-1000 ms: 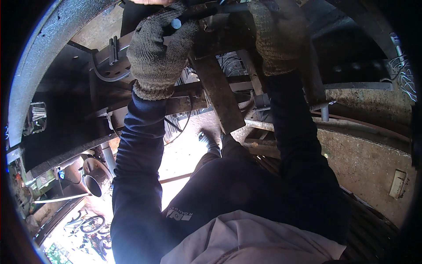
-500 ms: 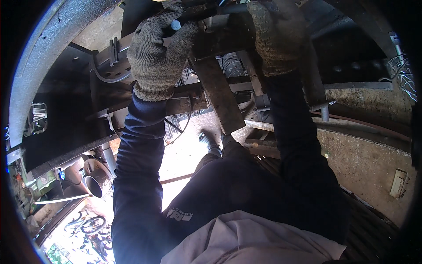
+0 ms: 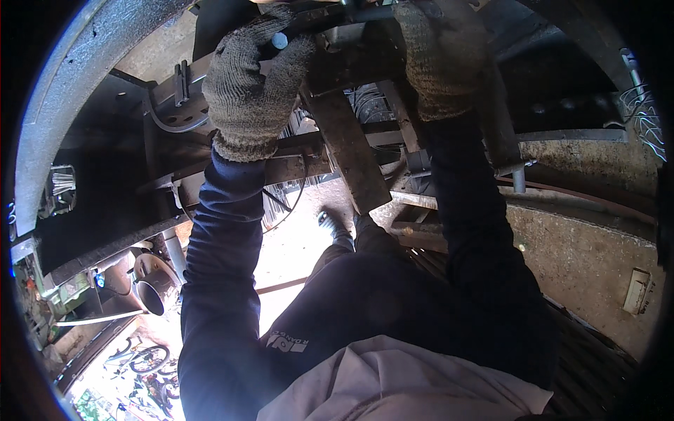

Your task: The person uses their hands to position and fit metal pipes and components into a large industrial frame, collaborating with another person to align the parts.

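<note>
The gloved left hand curls its fingers and thumb around what looks like the near end of a dark round bar, with a pale round end showing in the gap between thumb and fingers. Left of that hand, apart from it, sits a curved bracket with holes in it. From the left hand the bar appears to run across, near the upper edge of the view, toward the gloved right hand, so it lies between the two hands and roughly level with their fingers; dark surroundings make its full course hard to follow. Its look suggests solid or thick-walled metal: likely stiff, fairly heavy for its girth, not fragile, and perhaps a little slick if oily, though the coarse knit should help the hold. Gripping it near each end, hands well apart, seems the steadiest choice, since a hold on one end alone could let it tip or roll. Below the bar and between the wrists, a brown flat-faced beam slopes down toward the person's feet. The right hand rests at or over the bar's far part, but its fingertips are hidden, so I cannot tell whether it is clenched there or only pressing. Below and right of it, a grey pipe stub stands apart from the hand.
</note>
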